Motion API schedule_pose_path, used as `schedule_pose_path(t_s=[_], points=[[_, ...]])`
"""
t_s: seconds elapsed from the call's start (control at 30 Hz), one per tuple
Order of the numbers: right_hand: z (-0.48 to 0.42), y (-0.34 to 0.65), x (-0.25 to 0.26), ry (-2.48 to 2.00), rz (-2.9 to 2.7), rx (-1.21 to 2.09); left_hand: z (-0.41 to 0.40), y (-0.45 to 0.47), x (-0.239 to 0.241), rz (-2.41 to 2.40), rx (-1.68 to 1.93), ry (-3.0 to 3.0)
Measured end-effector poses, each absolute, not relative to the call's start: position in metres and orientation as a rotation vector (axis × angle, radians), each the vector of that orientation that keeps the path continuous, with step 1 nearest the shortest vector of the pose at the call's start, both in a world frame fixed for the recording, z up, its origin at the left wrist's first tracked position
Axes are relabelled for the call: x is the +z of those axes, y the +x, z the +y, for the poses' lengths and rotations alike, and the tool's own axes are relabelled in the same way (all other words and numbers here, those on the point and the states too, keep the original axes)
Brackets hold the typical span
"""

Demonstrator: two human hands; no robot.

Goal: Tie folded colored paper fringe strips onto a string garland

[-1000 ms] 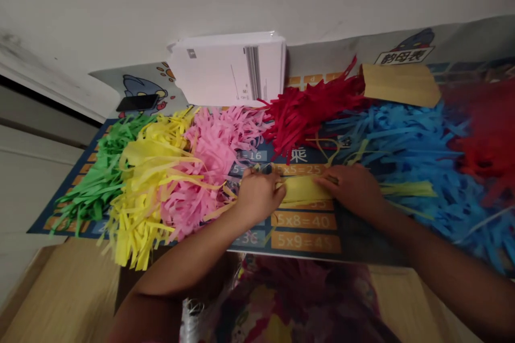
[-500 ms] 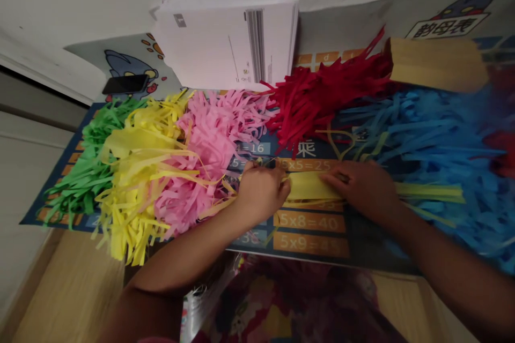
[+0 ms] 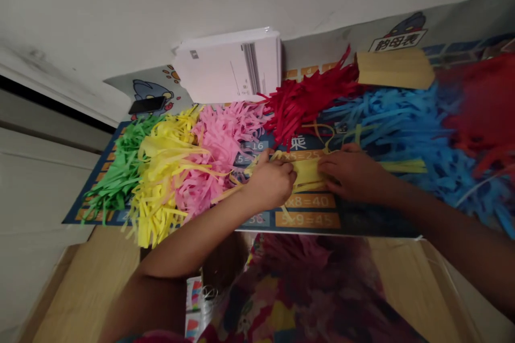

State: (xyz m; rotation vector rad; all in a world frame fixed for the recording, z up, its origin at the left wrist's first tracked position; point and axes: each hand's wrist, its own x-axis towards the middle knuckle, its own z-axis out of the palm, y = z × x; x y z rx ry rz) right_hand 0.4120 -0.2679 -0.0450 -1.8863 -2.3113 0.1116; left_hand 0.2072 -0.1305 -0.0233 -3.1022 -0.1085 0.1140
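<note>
A yellow fringed strip of thin paper or cloth (image 3: 308,172) lies stretched between my hands on the printed chart. My left hand (image 3: 273,179) is closed on its left end, fingers curled. My right hand (image 3: 354,174) pinches the right part with thumb and fingertips; cut yellow tails (image 3: 406,166) stick out beyond it. Left of my hands lie a pink fringed bundle (image 3: 217,139), a yellow fringed bundle (image 3: 161,166) and a green one (image 3: 124,166). Behind them is a red fringed bundle (image 3: 298,107), and to the right a blue one (image 3: 410,128).
A stack of white sheets (image 3: 229,67) with a barcode leans against the wall. A dark phone (image 3: 148,105) lies at the back left. A tan paper piece (image 3: 394,68) rests above the blue bundle. More red fringe (image 3: 486,112) lies far right. The printed chart (image 3: 308,220) covers the table.
The camera view has shifted, so the far-right red fringe shows more. Both hands stay at the yellow strip, and my right hand's fingers have spread further over it.
</note>
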Motion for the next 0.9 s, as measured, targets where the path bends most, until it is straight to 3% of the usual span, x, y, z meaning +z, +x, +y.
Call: schedule_pose_path(t_s=[0.33,0.77,0.9], points=[[-0.256,0.393,-0.033,-1.905,-2.374,0.056,-0.147,0.224,-0.027,-0.214,0.072,-2.956],[-0.246,0.414,-0.059,-1.937,-2.218,0.124,-0.126,0.213,-0.015,-0.502,0.268,-3.079],[-0.249,0.419,-0.067,-1.886,-2.165,0.142,-0.126,0.204,-0.021,-0.513,0.181,-3.12]])
